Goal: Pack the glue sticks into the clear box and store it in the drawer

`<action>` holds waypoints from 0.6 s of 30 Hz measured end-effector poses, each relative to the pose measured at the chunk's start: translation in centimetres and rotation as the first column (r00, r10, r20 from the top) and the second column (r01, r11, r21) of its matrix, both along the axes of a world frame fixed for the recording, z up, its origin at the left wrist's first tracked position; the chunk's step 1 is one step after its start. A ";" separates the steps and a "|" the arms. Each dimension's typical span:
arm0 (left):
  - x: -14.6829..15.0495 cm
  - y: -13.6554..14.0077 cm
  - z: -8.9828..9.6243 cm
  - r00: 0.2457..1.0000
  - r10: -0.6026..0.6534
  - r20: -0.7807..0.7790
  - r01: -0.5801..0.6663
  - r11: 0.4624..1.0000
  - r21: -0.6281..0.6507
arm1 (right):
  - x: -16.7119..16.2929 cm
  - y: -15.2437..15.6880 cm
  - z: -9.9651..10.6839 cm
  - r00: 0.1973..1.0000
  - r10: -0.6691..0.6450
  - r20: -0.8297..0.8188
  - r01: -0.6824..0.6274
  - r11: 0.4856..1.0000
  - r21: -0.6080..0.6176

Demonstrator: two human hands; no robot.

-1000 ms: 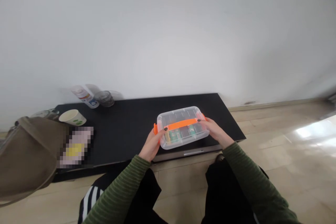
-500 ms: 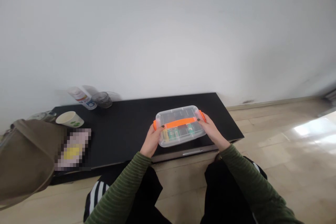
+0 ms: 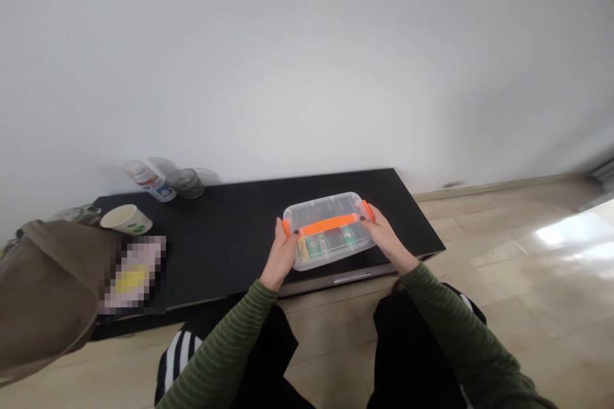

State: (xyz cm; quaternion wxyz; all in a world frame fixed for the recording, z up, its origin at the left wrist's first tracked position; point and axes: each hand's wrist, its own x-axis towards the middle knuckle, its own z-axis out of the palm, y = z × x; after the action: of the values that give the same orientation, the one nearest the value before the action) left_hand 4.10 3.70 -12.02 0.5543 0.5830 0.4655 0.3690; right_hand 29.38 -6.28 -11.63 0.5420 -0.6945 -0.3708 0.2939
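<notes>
A clear plastic storage box (image 3: pixel 319 206) with an orange handle (image 3: pixel 329 224) across its lid is between my hands, over the front part of a black tabletop. Small green-and-white and yellow packets (image 3: pixel 316 245) show through the lid. My left hand (image 3: pixel 281 254) grips the box's left end, thumb on the lid beside the orange latch. At the opposite end, my right hand (image 3: pixel 384 234) holds on near the right orange latch (image 3: pixel 367 211), its thumb also on top. The lid is closed. Fingers under the box are hidden.
On the left of the black table (image 3: pixel 230 230) stand a spray can (image 3: pixel 149 180), a dark glass (image 3: pixel 186 183) and a white paper cup (image 3: pixel 127 220). A brown bag (image 3: pixel 52 287) and a blurred-out pink item (image 3: pixel 137 268) lie nearer. A wall (image 3: pixel 307 77) rises behind.
My left hand has shifted slightly at the box's left end, its fingers now more around the orange latch. The box has barely moved, and my right hand keeps its hold.
</notes>
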 end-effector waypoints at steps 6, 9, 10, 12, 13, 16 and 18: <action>0.2 -0.2 0.7 1.000 -0.011 -0.029 0.009 0.997 -0.076 | -0.1 0.0 0.2 1.000 -0.003 0.018 0.004 0.999 -0.044; 0.2 -0.2 0.8 0.999 -0.016 -0.034 0.014 0.998 -0.065 | 0.0 -0.1 0.3 0.999 0.004 0.039 -0.002 0.998 -0.055; 0.2 -0.2 0.8 0.999 -0.017 -0.036 0.015 0.998 -0.059 | -0.1 -0.2 0.3 0.999 0.003 0.052 0.000 0.998 -0.066; 0.1 -0.2 0.8 0.999 -0.026 -0.039 0.024 0.998 -0.056 | -0.1 -0.3 0.4 0.995 -0.010 0.095 0.020 0.995 -0.100; 0.1 -0.2 0.7 0.999 -0.031 -0.039 0.028 0.998 -0.057 | -0.1 -0.3 0.4 0.993 -0.015 0.120 0.030 0.992 -0.121; 0.1 -0.3 0.7 0.999 -0.028 -0.023 0.026 0.997 -0.071 | -0.2 -0.1 0.4 0.985 -0.005 0.175 0.035 0.985 -0.169; 0.3 -0.3 0.7 1.000 -0.002 0.002 0.003 0.996 -0.092 | -0.1 -0.1 0.5 0.979 0.008 0.203 0.027 0.986 -0.167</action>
State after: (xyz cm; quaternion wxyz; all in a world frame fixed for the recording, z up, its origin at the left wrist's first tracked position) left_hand 4.37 3.36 -11.34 0.5815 0.5570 0.4808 0.3470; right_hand 29.27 -6.37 -11.14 0.4417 -0.7662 -0.3947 0.2492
